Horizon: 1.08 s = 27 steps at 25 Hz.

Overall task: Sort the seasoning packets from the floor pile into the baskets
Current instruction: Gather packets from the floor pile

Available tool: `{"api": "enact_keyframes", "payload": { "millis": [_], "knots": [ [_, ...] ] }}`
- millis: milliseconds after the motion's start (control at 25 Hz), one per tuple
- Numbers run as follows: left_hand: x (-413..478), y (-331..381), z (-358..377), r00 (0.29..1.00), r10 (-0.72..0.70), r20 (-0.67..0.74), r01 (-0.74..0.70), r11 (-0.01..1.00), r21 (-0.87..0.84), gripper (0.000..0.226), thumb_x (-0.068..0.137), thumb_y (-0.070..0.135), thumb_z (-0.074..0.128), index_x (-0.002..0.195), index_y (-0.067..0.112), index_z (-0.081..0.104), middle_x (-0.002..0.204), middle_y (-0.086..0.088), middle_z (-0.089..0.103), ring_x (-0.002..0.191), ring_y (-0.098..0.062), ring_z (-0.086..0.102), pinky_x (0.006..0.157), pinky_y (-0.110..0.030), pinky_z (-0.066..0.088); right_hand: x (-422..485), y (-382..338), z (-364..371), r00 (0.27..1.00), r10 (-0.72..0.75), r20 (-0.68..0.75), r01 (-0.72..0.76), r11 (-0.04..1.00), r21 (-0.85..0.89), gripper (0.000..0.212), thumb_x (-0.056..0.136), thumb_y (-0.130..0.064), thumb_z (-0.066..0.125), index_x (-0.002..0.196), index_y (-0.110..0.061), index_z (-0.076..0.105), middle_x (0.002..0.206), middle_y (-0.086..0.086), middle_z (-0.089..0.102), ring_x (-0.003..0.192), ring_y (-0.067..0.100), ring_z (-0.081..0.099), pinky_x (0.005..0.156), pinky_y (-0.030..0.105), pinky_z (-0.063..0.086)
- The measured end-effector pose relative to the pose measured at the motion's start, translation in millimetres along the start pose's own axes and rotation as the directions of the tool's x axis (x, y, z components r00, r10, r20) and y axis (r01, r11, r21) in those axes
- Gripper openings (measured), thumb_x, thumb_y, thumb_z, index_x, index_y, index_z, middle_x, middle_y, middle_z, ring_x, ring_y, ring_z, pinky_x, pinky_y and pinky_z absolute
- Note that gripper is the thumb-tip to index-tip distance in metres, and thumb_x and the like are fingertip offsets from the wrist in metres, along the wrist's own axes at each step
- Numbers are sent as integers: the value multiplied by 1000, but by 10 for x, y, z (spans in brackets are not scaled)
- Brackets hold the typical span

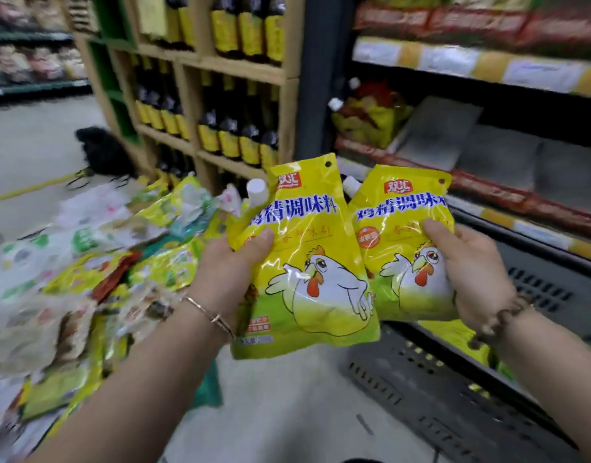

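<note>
Packets in both hands, mid-sort. The person's left hand [234, 259] grips a yellow chicken-seasoning pouch [307, 255] by its left edge, thumb across the front, fingers curled behind it. The right hand [471, 272] holds a matching pouch [407, 248] from the right side, thumb pressed on the front. Both pouches are upright and side by side, edges slightly overlapping, held above the floor between the heap and the container.

To the person's left lies the floor pile [97, 262]: large and mixed, with yellow, green, white and red packets heaped over one another. It is too blurred to count.

To the right, on the floor below the right-hand pouch, sits a dark grey perforated basket [404, 389]. Some yellow-green packaging [454, 339] shows inside it, likely the same product; how many I cannot tell. No second basket is plainly in view.

Judgement: early to middle of the job. Something is in the basket, these two pouches look bound for it, and the bulk of the heap is left to sort. Wooden shelving with dark bottles [227, 128] stands behind.
</note>
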State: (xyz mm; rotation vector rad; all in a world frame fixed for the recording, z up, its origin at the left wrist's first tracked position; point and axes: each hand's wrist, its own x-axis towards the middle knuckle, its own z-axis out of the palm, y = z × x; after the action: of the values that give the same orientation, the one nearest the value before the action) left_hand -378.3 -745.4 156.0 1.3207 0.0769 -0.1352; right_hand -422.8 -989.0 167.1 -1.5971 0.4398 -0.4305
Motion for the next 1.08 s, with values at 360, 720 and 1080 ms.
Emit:
{"api": "enact_keyframes", "payload": {
  "millis": [360,720,1080],
  "knots": [
    [900,-544,1846,972,-161,170,111,956,271,4,89,17,62,92,16,59,94,-11,68,87,-31,66,86,-51,52,1064,637,-1397,975,38,-219,-116,928,-354,36,90,-27,60,83,8,62,85,28,66,73,30,60,66,36,45],
    [1474,-1499,2312,964,-249,96,20,427,904,44,88,9,54,130,7,42,114,-22,60,99,-34,59,81,-38,47,1594,1597,-1442,905,298,-304,-418,757,-502,35,97,-30,46,81,0,54,91,25,56,98,38,56,73,37,39],
    [1174,-1680,2241,869,-321,377,-458,-228,859,87,89,56,45,149,17,-4,155,-16,-12,143,-37,2,112,-45,20,1515,1764,-1456,989,146,-10,-62,356,-932,64,93,-55,33,146,-23,20,157,4,11,144,24,9,114,44,16]
  ]
}}
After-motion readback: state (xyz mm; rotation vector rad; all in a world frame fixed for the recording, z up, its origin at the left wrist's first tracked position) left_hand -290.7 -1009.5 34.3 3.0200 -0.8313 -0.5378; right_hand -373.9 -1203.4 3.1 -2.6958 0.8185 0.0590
